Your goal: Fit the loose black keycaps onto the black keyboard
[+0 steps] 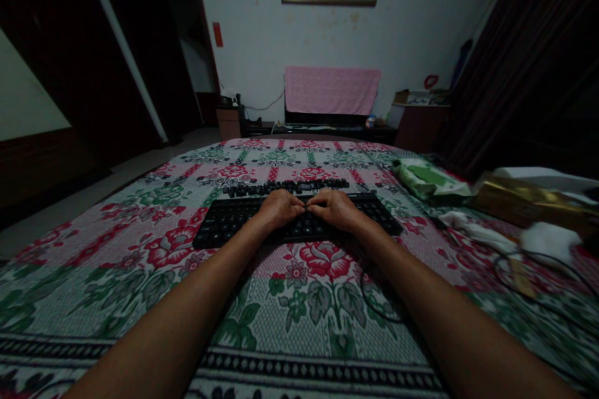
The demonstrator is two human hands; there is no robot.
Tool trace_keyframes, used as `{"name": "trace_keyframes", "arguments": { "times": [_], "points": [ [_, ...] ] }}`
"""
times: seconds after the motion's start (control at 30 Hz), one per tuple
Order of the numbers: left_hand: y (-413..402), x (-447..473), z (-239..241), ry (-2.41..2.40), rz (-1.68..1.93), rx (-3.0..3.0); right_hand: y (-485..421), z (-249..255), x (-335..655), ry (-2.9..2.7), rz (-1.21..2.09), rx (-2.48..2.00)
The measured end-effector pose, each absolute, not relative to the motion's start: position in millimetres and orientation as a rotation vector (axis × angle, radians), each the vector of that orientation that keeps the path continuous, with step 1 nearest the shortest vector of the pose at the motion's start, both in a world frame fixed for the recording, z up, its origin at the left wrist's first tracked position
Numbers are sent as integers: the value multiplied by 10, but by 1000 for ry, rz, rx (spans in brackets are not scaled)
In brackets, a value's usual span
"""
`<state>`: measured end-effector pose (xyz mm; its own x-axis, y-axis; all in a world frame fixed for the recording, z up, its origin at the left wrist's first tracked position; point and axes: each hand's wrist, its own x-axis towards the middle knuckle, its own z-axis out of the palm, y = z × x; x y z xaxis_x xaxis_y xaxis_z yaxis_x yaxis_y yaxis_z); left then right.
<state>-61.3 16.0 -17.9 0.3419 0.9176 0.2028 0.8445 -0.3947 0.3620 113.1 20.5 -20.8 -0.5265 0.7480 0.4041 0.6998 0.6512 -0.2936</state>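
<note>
A black keyboard (224, 221) lies on a flowered bedspread (140, 249). My left hand (279, 207) and my right hand (334, 207) rest on its middle, fingertips meeting in a pinch over the keys. What they pinch is too small to make out. Just behind the keyboard lies a row of loose black keycaps (285, 187). A dark cable (374, 299) runs from the keyboard toward me on the right.
A green and white packet (428, 179), a gold box (528, 202), white items and dark cords (538, 262) lie on the bed at right. Beyond the bed stand a low cabinet with a pink cloth (332, 90) and a wall. Floor lies to the left.
</note>
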Motion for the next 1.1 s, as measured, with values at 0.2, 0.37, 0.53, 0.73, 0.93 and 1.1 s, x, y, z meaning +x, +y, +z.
{"name": "trace_keyframes", "arguments": {
  "times": [0.2,0.37,0.53,0.73,0.93,1.1],
  "points": [
    [168,-637,-196,1574,563,2451,190,-200,1116,-2347,155,-1150],
    [159,-634,-196,1589,553,2481,183,-196,1100,-2327,159,-1172],
    [120,-621,-191,1585,585,2498,188,-187,1101,-2334,171,-1192],
    [104,-613,-182,1583,568,2488,192,-184,1092,-2347,166,-1175],
    [130,-613,-190,1576,536,2484,179,-153,1078,-2352,181,-1202],
    [88,-583,-170,1637,523,2476,201,-183,1079,-2377,155,-1208]
  ]
}}
